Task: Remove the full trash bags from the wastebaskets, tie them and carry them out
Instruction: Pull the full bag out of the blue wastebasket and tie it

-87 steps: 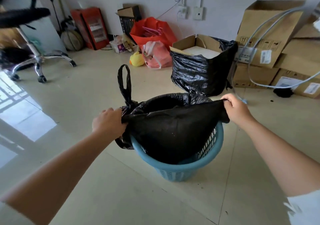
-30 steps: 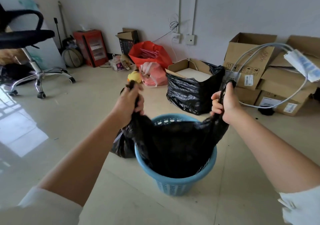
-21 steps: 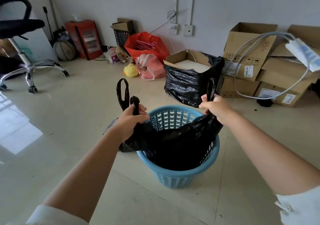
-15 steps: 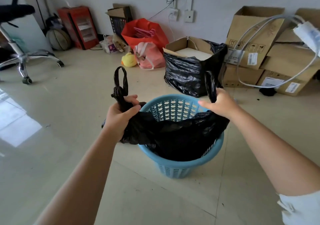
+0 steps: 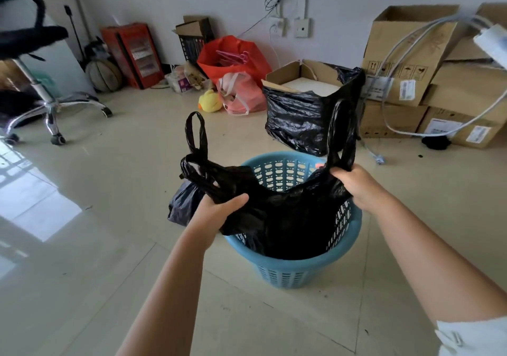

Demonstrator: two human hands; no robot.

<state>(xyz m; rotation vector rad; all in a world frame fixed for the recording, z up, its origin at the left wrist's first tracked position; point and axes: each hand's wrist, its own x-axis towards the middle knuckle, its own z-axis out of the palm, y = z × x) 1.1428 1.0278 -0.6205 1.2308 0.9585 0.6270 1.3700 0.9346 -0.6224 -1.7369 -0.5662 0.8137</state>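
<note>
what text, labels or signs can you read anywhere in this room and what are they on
No words or numbers can be read.
Tall cardboard box: printed row of handling pictograms, no legible words; its white stickers are too blurred.
Lower cardboard box: white labels, print too small.
Small packet by the wall: coloured print, blurred.
Red cabinet: markings unreadable.

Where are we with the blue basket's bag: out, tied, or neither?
Neither. Done: the black bag's top is off the blue wastebasket's rim. In hand: the left hand and right hand each grip one side, handle loops standing free. Left: lifting the bag's body out, tying it, carrying it out.
</note>
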